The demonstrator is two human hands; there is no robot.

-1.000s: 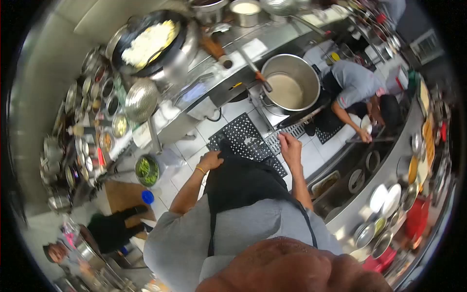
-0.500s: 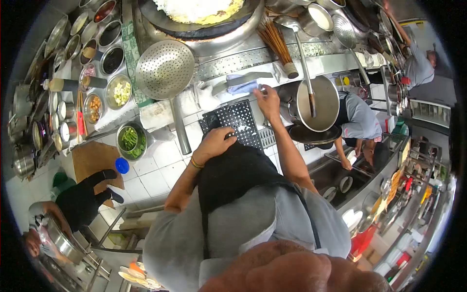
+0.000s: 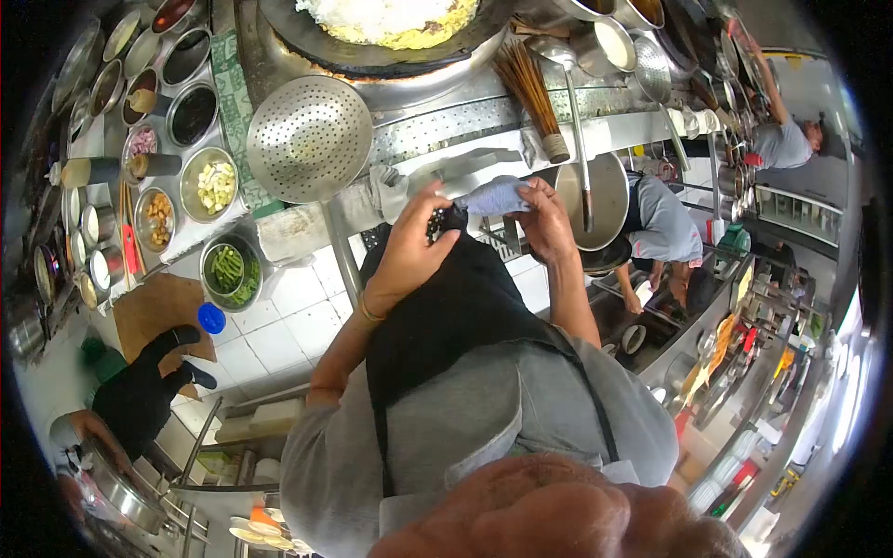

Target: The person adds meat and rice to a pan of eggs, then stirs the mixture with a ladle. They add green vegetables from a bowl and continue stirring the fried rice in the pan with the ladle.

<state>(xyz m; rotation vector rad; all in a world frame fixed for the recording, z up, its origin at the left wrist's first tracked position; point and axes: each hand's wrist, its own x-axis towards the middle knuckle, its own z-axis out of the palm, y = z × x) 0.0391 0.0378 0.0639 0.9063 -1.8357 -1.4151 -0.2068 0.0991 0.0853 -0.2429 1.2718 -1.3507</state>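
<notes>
My right hand [image 3: 551, 219] grips a light blue cloth [image 3: 498, 198] at the stove's front edge. Left of it, my left hand [image 3: 414, 244] is raised over the black apron [image 3: 446, 298], its thumb and fingers apart. Its fingertips are near the dark apron fabric and the cloth's left end; I see nothing held in it. A large perforated ladle [image 3: 310, 139] lies to the left. Beyond the hands, a wok [image 3: 372, 58] holds white rice and yellow egg [image 3: 400, 20].
Ingredient bowls [image 3: 209, 184] stand at the left, with a bowl of green vegetables [image 3: 233, 272] below. A bamboo brush [image 3: 532, 88], a long ladle [image 3: 579, 139] and a pot [image 3: 606, 200] are at the right. Other people work at right [image 3: 665, 223] and lower left [image 3: 130, 395].
My right hand has closed on the blue cloth and drawn it nearer the apron. My left hand has risen from the apron towards the cloth. The view has shifted slightly.
</notes>
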